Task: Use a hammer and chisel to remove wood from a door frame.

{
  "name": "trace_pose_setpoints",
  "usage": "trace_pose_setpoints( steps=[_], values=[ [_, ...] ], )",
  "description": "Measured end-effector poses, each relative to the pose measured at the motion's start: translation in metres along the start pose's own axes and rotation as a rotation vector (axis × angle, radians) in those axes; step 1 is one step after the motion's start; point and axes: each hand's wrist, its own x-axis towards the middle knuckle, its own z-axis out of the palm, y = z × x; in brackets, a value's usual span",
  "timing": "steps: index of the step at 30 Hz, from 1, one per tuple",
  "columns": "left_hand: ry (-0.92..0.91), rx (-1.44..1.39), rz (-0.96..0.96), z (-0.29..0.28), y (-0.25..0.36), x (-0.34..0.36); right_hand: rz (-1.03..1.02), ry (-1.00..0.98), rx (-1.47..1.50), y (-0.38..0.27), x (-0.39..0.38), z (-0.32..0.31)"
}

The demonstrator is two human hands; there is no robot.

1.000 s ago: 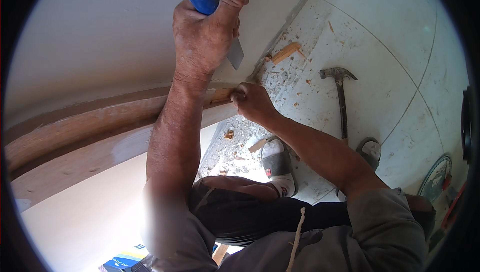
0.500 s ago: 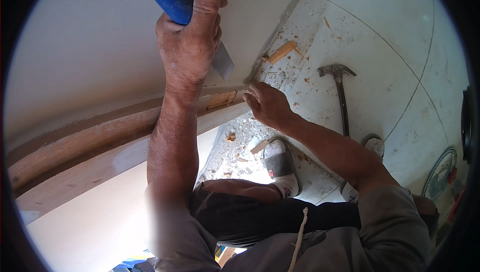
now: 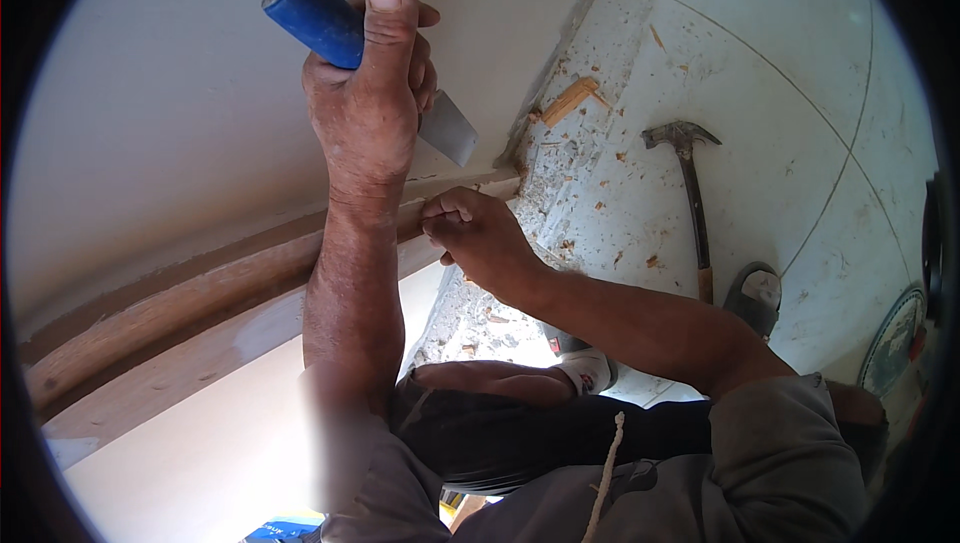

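Observation:
My left hand [image 3: 365, 113] is closed round a chisel, its blue handle [image 3: 315, 18] sticking out on the left past the raised thumb. The flat metal blade [image 3: 449, 129] comes out on the other side, held off the wood and slanting down to the right. My right hand [image 3: 482, 239] is beside the wooden frame [image 3: 180, 303], fingers curled with thumb and forefinger together at the frame's edge. It covers the part of the frame where a cut recess lies. Whether anything small is between those fingers is hidden.
A claw hammer [image 3: 690, 183] lies on the tiled floor [image 3: 770, 133] to the right. Wood chips and a longer splinter [image 3: 570, 100] are scattered by the wall's [image 3: 200, 93] foot. At the far right rests a round disc [image 3: 892, 343]. My sandalled foot [image 3: 754, 301] is close to the hammer.
My right hand has shifted left along the frame, over the pale recess that showed before. My left hand has moved slightly left and down with the chisel.

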Motion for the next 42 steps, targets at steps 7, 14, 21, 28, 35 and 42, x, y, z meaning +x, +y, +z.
trace_pose_setpoints(
  steps=[7, 14, 21, 28, 35, 42],
  values=[
    [-0.016, 0.033, -0.01, 0.003, -0.003, 0.001, 0.262, -0.164, 0.056, -0.008, 0.004, -0.017],
    [-0.035, 0.084, -0.028, 0.002, 0.003, 0.002, 0.043, 0.146, -1.281, 0.01, 0.018, -0.166],
    [-0.036, 0.16, -0.037, 0.015, -0.006, 0.009, 0.15, 0.459, -1.565, 0.022, -0.012, -0.238],
    [-0.107, 0.182, -0.109, 0.029, -0.008, 0.007, 0.147, 0.569, -1.445, 0.042, -0.025, -0.249],
    [-0.072, 0.241, -0.109, 0.023, -0.016, 0.001, 0.41, 0.495, -1.458, 0.046, -0.029, -0.258],
    [-0.064, 0.237, -0.095, 0.019, -0.007, -0.006, 0.291, 0.461, -1.411, 0.03, -0.024, -0.257]
  ],
)
